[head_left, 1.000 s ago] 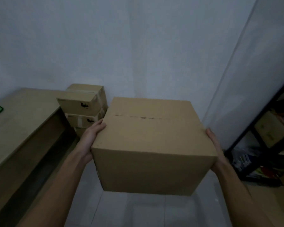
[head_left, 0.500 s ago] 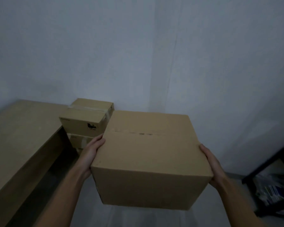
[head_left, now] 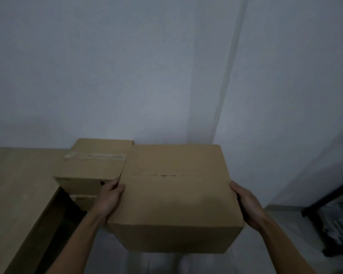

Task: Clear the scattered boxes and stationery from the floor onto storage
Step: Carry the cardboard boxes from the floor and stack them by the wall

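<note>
Two hands carry a large cardboard box (head_left: pixel 176 196) in the lower middle of the frame, off the floor and level, its top flaps closed along a seam that runs across the lid. On the box's left side the left hand (head_left: pixel 109 196) lies flat, its fingers straight and pressed against the cardboard, the thumb just over the top edge. On the right side the right hand (head_left: pixel 246 206) presses in the same way, palm against the cardboard and fingers laid along the wall, so the box is clamped between two spread palms rather than gripped by curled fingers. Just left of the carried box and behind the left hand stands a stack of smaller boxes (head_left: pixel 93 167); the top one has a strip of tape across its lid, and I cannot tell whether the carried box touches it. A wooden desk (head_left: pixel 18 184) fills the lower left of the frame, beside that stack. At the lower right edge a black shelf frame (head_left: pixel 325 200) shows, with blurred bluish items beneath it. Pale walls fill the upper frame
</note>
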Action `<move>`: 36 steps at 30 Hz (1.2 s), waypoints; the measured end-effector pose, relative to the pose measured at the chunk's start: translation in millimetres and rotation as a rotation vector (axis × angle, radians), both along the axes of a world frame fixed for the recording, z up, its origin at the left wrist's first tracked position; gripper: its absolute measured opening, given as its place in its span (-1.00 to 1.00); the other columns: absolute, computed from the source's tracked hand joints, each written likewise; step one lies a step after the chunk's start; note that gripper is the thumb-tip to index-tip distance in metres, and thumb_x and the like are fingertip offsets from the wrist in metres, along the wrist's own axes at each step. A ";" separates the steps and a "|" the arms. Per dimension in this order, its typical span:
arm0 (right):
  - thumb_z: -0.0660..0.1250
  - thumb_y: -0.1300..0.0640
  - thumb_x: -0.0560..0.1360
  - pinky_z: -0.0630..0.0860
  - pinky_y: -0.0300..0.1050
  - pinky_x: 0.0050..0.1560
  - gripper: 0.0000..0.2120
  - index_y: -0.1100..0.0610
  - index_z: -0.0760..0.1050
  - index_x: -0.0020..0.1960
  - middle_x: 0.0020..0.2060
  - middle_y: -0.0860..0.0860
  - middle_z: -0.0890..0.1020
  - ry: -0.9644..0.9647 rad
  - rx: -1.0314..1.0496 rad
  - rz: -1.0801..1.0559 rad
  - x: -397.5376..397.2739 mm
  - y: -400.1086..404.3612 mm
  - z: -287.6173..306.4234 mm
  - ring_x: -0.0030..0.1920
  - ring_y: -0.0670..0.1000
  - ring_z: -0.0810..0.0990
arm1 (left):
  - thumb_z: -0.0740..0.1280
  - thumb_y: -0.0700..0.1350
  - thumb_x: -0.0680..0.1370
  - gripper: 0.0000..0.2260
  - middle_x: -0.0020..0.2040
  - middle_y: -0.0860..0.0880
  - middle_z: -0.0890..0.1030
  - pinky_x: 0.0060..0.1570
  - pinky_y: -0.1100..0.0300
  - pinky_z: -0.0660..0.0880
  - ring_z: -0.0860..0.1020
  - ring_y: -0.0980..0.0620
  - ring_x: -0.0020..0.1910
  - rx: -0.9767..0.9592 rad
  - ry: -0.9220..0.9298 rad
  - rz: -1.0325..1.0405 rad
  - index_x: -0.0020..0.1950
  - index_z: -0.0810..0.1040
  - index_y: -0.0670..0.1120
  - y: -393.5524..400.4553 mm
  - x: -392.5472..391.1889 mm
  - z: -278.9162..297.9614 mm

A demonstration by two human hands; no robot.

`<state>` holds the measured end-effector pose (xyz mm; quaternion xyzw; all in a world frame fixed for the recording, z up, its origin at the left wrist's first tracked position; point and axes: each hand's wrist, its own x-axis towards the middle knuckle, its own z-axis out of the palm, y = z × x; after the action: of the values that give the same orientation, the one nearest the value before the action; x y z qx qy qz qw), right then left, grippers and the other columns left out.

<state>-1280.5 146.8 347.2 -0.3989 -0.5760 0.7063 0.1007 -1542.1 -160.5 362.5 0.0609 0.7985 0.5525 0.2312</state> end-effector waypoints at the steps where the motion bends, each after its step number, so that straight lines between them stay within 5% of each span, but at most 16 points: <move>1: 0.20 -0.23 0.60 0.49 0.23 0.31 -0.60 -0.07 0.58 0.30 0.15 -0.03 0.70 -0.008 0.000 0.010 -8.9 2.7 0.1 0.22 0.10 0.63 | 0.25 -0.24 0.66 -0.75 0.14 -0.03 0.63 -0.02 0.14 0.48 0.58 0.07 -0.05 -0.009 0.013 -0.015 0.27 0.56 0.00 3.3 -7.9 -1.4; 8: 0.20 -0.24 0.59 0.40 0.23 0.39 -0.60 -0.11 0.57 0.31 0.18 -0.09 0.67 -0.064 -0.008 0.061 -104.4 47.5 -20.9 0.27 0.04 0.57 | 0.26 -0.26 0.64 -0.78 0.10 -0.11 0.65 0.12 0.00 0.54 0.62 -0.11 0.06 -0.152 0.054 -0.084 0.24 0.59 -0.12 47.2 -101.9 -23.3; 16: 0.19 -0.03 0.67 0.50 -0.06 0.10 -0.74 -0.20 0.50 0.31 0.19 -0.20 0.63 -0.083 0.007 0.076 -148.3 88.7 -45.9 0.19 -0.15 0.57 | 0.34 -0.29 0.58 -0.88 0.04 -0.09 0.68 -0.20 0.23 0.51 0.64 0.02 -0.07 -0.279 0.006 -0.165 0.07 0.60 -0.13 80.0 -169.7 -47.1; 19: 0.23 -0.10 0.64 0.49 0.03 0.22 -0.66 -0.17 0.49 0.40 0.28 -0.18 0.60 -0.061 0.017 0.033 -159.8 95.4 -54.8 0.29 -0.09 0.55 | 0.38 -0.31 0.55 -0.88 -0.08 0.01 0.68 -0.30 0.32 0.52 0.63 0.14 -0.17 -0.290 -0.030 -0.208 0.02 0.62 -0.12 84.0 -183.6 -48.0; 22: 0.30 -0.10 0.60 0.51 0.02 0.25 -0.61 -0.16 0.46 0.42 0.26 -0.18 0.62 -0.042 0.001 0.023 -173.4 92.6 -50.2 0.25 -0.06 0.61 | 0.41 -0.28 0.56 -0.88 -0.07 0.02 0.69 -0.17 0.16 0.61 0.67 0.05 -0.10 -0.280 -0.007 -0.246 0.03 0.65 -0.10 82.7 -195.6 -51.3; 25: 0.31 0.01 0.61 0.53 -0.20 0.11 -0.62 -0.19 0.44 0.41 0.20 -0.26 0.63 -0.015 0.082 -0.041 -176.9 80.0 -50.3 0.17 -0.18 0.63 | 0.40 -0.28 0.56 -0.84 -0.07 0.07 0.72 -0.06 0.03 0.66 0.70 0.00 -0.07 -0.251 0.018 -0.250 0.04 0.66 -0.04 79.3 -198.3 -55.8; 29: 0.27 0.01 0.64 0.41 -0.20 0.31 -0.57 -0.09 0.39 0.50 0.36 -0.23 0.52 -0.027 0.219 -0.100 -176.7 69.7 -60.6 0.29 -0.25 0.51 | 0.39 -0.42 0.51 -0.70 -0.18 0.18 0.72 -0.25 0.27 0.62 0.70 0.10 -0.15 -0.127 -0.022 -0.194 0.05 0.64 -0.02 82.6 -199.1 -59.9; 36: 0.22 0.05 0.67 0.29 -0.29 0.33 -0.55 0.00 0.30 0.55 0.44 -0.14 0.43 -0.099 0.432 -0.096 -181.0 60.1 -65.0 0.41 -0.12 0.41 | 0.42 -0.30 0.55 -0.68 0.20 -0.03 0.64 0.01 0.12 0.61 0.65 -0.02 0.05 -0.123 0.169 -0.145 0.30 0.62 -0.15 78.0 -206.5 -71.8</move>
<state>-1461.5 206.9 282.2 -0.4293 -0.6985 0.5404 0.1889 -1748.6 -82.6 290.7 0.1503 0.8411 0.4771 0.2057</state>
